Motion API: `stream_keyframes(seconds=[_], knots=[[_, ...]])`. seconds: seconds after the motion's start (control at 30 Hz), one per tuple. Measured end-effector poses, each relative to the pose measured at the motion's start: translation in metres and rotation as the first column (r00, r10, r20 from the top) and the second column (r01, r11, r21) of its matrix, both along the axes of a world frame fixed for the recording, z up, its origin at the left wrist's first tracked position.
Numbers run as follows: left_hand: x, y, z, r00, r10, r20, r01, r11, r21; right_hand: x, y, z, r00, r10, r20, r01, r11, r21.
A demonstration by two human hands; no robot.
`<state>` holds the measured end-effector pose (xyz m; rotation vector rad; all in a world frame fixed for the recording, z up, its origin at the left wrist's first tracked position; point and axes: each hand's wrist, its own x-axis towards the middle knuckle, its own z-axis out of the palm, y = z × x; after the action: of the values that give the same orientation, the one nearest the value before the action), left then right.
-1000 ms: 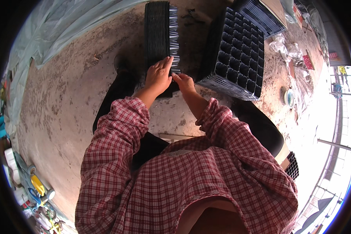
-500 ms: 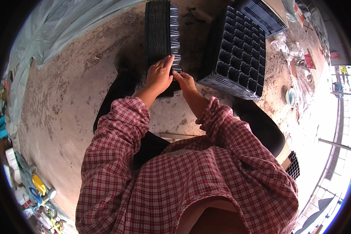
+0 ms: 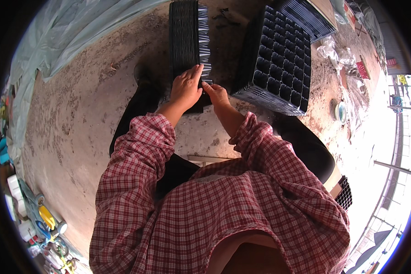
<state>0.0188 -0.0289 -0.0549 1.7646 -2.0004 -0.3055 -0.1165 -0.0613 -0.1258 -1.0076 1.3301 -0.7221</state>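
Observation:
Straight in front of me a tall stack of nested black seedling trays (image 3: 184, 41) lies on its side, its thin rims packed close on the left and cell bottoms showing along the right. My left hand (image 3: 186, 90) rests on its near end, fingers stretched out and held together. Just to the right, my right hand (image 3: 217, 95) pinches the near right corner of the stack between thumb and fingers; some of its fingertips are hidden. The hands nearly touch. Another stack of black seedling trays (image 3: 283, 61) stands to the right, its square cells facing up.
More black trays (image 3: 308, 20) lean by a cardboard box at the far right. Clear plastic wrap (image 3: 335, 55) and a round tin (image 3: 340, 113) lie on the right. Plastic sheeting (image 3: 64, 41) covers the far left of the concrete floor (image 3: 73, 123). A toy tricycle (image 3: 46, 217) sits lower left.

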Motion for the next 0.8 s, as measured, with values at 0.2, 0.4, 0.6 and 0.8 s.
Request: stream_keyframes(seconds=[0.2,0.4,0.6,0.8], knots=[[-0.002,-0.001,0.001,1.000,-0.004,0.004,0.004,1.000,-0.005,0.000,-0.002,0.000,0.997,-0.016,-0.081,0.014,1.000,-0.021],[-0.001,0.001,-0.001,1.000,-0.004,0.023,0.004,1.000,-0.014,0.005,-0.008,0.024,0.894,0.057,-0.445,-0.202,0.937,-0.286],[0.000,-0.001,-0.001,0.993,-0.075,0.092,0.082,0.994,-0.075,0.003,-0.016,0.028,0.808,0.149,-0.570,-0.357,0.894,-0.273],[0.002,0.003,-0.002,0.971,-0.105,0.214,0.125,0.988,-0.086,-0.010,-0.018,0.018,0.831,0.091,-0.549,-0.252,0.941,-0.225]])
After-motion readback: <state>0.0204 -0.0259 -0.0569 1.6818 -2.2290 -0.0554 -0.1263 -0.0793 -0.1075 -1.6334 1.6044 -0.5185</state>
